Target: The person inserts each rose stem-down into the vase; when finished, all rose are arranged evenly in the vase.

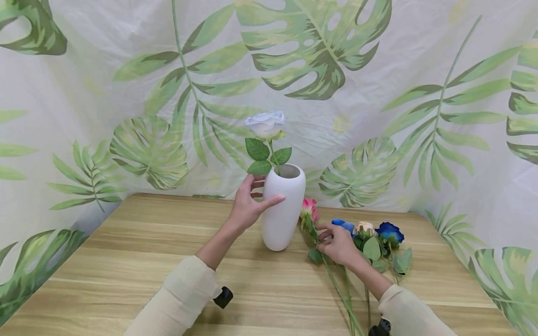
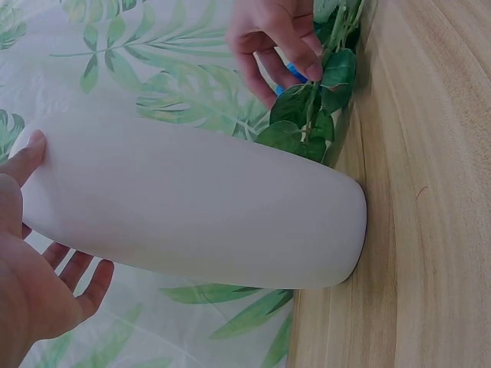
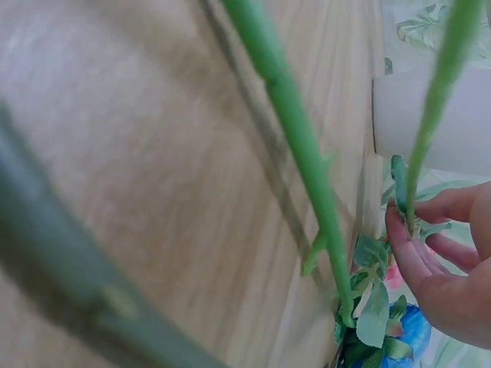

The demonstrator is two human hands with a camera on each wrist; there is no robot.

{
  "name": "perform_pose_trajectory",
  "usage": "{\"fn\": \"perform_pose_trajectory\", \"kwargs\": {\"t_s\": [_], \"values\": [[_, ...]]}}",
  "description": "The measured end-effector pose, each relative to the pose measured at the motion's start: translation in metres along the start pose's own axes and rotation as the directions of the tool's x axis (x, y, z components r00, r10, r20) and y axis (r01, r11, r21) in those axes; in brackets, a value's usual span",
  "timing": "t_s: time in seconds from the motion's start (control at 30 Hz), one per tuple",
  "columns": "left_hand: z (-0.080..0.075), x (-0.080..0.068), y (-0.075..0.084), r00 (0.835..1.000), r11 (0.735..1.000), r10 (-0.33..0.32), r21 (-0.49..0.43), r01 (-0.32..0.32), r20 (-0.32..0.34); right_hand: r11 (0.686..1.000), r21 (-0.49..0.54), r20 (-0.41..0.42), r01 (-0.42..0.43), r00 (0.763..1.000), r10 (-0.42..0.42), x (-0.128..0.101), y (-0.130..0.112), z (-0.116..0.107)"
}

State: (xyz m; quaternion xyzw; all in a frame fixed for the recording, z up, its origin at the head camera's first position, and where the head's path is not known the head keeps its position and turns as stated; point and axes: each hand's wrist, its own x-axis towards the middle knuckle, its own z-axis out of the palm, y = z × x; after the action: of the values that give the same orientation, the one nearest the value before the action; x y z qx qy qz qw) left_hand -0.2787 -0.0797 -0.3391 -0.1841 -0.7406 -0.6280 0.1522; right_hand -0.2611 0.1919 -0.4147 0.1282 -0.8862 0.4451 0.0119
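A white vase (image 1: 282,214) stands upright on the wooden table. One pale white rose (image 1: 265,125) with green leaves rises from its mouth. My left hand (image 1: 245,207) holds the vase near the top, thumb on the front and fingers round the far side; the left wrist view shows the same hold on the vase (image 2: 192,203). To the right of the vase, my right hand (image 1: 342,245) pinches the green stem of a pink rose (image 1: 309,208) just below its leaves. In the right wrist view that stem (image 3: 431,115) runs between thumb and fingers.
Beside and behind my right hand lie a dark blue rose (image 1: 390,232), a peach rose (image 1: 364,227) and a brighter blue rose (image 1: 343,225), stems pointing toward me. A leaf-print cloth (image 1: 210,93) hangs behind the table (image 1: 168,242).
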Motion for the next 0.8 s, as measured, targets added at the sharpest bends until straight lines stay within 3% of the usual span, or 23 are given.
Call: {"fn": "perform_pose_trajectory", "kwargs": {"t_s": [0.23, 0.4, 0.8], "values": [[0.0001, -0.0013, 0.0002, 1.000, 1.000, -0.006, 0.008, 0.006, -0.001, 0.998, -0.070, 0.029, 0.002, 1.000, 0.000, -0.0021, 0.0024, 0.0011], [0.0004, -0.0014, 0.0008, 1.000, 1.000, 0.000, 0.007, 0.000, -0.002, 1.000, -0.019, 0.013, -0.008, 1.000, 0.008, -0.0022, 0.0040, 0.0029], [0.0002, 0.0007, -0.0011, 1.000, 1.000, 0.018, 0.013, -0.018, -0.001, 0.983, 0.122, -0.063, -0.139, 0.987, 0.147, -0.0012, 0.0016, 0.0027]]}}
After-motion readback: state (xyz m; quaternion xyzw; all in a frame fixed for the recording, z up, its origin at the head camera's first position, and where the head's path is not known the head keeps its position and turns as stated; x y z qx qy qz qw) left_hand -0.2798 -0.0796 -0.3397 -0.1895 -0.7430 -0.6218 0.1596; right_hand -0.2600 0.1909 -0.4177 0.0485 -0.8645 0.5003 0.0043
